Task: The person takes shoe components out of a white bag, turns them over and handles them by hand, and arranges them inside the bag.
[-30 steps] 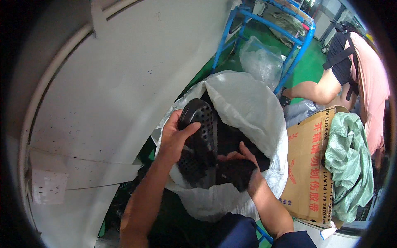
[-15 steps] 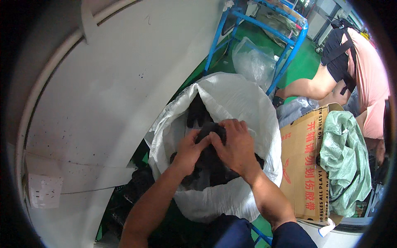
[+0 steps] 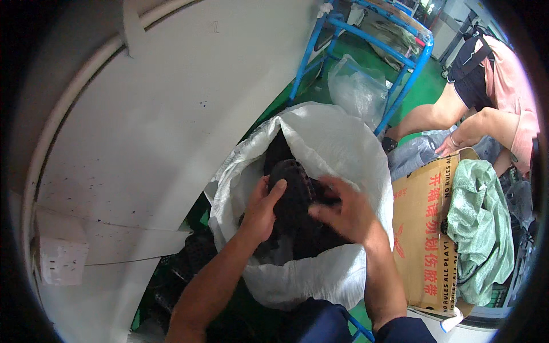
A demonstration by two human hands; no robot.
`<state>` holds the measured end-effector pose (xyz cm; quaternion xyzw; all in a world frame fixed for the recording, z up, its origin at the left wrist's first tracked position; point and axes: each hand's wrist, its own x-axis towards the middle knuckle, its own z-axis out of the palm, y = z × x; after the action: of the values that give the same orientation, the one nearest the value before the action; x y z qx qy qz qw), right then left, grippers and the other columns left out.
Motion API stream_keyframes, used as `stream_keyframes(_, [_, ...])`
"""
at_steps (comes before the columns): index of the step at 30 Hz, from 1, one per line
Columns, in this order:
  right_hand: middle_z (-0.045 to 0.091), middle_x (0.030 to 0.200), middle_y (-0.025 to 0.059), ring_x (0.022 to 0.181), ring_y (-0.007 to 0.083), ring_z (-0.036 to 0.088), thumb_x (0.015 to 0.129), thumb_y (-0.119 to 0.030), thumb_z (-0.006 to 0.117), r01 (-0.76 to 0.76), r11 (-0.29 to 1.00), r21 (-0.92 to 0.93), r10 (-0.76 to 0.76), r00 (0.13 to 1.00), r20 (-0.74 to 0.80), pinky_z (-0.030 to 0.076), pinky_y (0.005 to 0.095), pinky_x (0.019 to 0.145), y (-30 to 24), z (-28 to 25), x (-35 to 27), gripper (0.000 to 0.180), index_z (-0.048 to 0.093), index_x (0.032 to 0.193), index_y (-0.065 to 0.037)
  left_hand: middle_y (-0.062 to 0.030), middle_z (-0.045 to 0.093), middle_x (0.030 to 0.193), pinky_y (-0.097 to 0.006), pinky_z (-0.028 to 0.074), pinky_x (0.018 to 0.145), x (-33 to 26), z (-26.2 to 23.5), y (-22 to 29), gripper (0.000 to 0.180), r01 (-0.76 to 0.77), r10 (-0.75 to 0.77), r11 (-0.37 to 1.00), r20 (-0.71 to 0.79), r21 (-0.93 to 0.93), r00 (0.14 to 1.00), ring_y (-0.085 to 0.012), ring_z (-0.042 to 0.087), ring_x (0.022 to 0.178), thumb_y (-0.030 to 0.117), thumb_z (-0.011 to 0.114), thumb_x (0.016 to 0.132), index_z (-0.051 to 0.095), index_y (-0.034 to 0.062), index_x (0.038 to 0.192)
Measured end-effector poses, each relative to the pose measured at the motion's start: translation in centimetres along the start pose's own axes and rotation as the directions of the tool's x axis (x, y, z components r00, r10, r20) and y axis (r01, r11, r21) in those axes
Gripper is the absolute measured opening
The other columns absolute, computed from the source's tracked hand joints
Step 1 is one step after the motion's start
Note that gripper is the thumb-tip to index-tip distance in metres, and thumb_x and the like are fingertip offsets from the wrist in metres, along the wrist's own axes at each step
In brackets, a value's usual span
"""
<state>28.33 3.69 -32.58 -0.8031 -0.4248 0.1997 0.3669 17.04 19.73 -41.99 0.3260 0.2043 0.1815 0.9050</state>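
Note:
My left hand (image 3: 260, 211) grips a black, round-ended piece with reddish stitching (image 3: 290, 188), its thumb on the near side. The piece's exact kind does not show. My right hand (image 3: 346, 211) is beside it, fingers curled toward the piece but smeared by motion, so I cannot tell whether they hold any of it. Both hands are inside the mouth of a large white woven sack (image 3: 366, 166). More dark pieces (image 3: 314, 243) lie in the sack under my hands, partly hidden by them.
A cardboard box (image 3: 414, 228) with a green woven sack (image 3: 480, 223) over it stands right. Beyond are a blue metal frame (image 3: 372, 37) and a clear plastic bag (image 3: 357, 86). A co-worker (image 3: 506, 103) bends over at right. Black pieces (image 3: 194, 251) lie left, by the pale wall (image 3: 171, 143).
The black piece has been raised and tipped upright, showing its stitching. My right hand has drawn away to the right from my left. The co-worker's arm now reaches toward grey plastic behind the box.

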Motion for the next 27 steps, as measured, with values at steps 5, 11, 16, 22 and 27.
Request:
stream_keyframes(5, [0.058,0.124,0.0262,0.097,0.0365,0.067,0.088,-0.027,0.072,-0.033,0.984,0.172,0.066,0.979,-0.191,0.054,0.0398,0.086,0.3,5.3,-2.7,0.058,0.051,0.133,0.003,-0.0101,0.060,0.120,-0.033,0.051,0.094,0.5,0.4,0.2,0.048,-0.015,0.013,1.000,-0.047,-0.028,0.999,-0.0179,0.061,0.108,0.027,0.068,0.094,0.048,-0.0002,0.130])
stream_keyframes(11, [0.058,0.126,0.0245,0.106,0.0352,0.063,0.086,-0.028,0.075,0.065,0.956,0.285,-0.050,0.997,-0.058,0.051,0.0380,0.093,0.6,6.0,1.1,0.069,0.044,0.140,0.002,-0.0106,0.063,0.117,-0.036,0.051,0.094,0.7,-1.5,4.3,0.042,-0.072,0.078,0.995,-0.092,0.071,0.993,-0.0207,0.063,0.105,0.018,0.072,0.090,0.055,-0.0001,0.124])
stream_keyframes(16, [0.059,0.126,0.0200,0.113,0.0304,0.059,0.084,-0.024,0.077,0.174,0.924,0.341,-0.113,0.975,-0.193,0.047,0.0366,0.098,0.6,7.2,6.2,0.073,0.041,0.144,-0.001,-0.0059,0.063,0.119,-0.038,0.049,0.098,1.2,-0.8,6.4,0.033,-0.161,0.159,0.985,-0.034,-0.066,0.987,-0.0193,0.061,0.110,0.018,0.067,0.095,0.057,0.0087,0.124])
stream_keyframes(22, [0.057,0.126,0.0128,0.111,0.0226,0.059,0.082,-0.013,0.075,-0.226,0.364,0.904,0.100,0.974,0.203,0.050,0.0339,0.092,2.3,9.8,5.8,0.077,0.036,0.148,-0.004,-0.0065,0.061,0.123,-0.041,0.048,0.096,1.2,-4.4,4.5,0.035,-0.097,0.097,0.995,-0.009,-0.038,0.995,-0.0209,0.059,0.114,0.026,0.058,0.100,0.053,0.0072,0.129])
stream_keyframes(27, [0.058,0.125,0.0115,0.107,0.0223,0.060,0.080,-0.016,0.077,-0.281,0.479,0.831,0.182,0.958,0.219,0.054,0.0337,0.083,5.4,11.2,6.5,0.083,0.034,0.150,-0.005,-0.0106,0.064,0.117,-0.040,0.049,0.096,1.7,-8.8,4.2,0.043,0.262,-0.186,0.896,-0.231,0.359,0.955,-0.0217,0.062,0.110,0.027,0.053,0.101,0.048,0.0046,0.137])
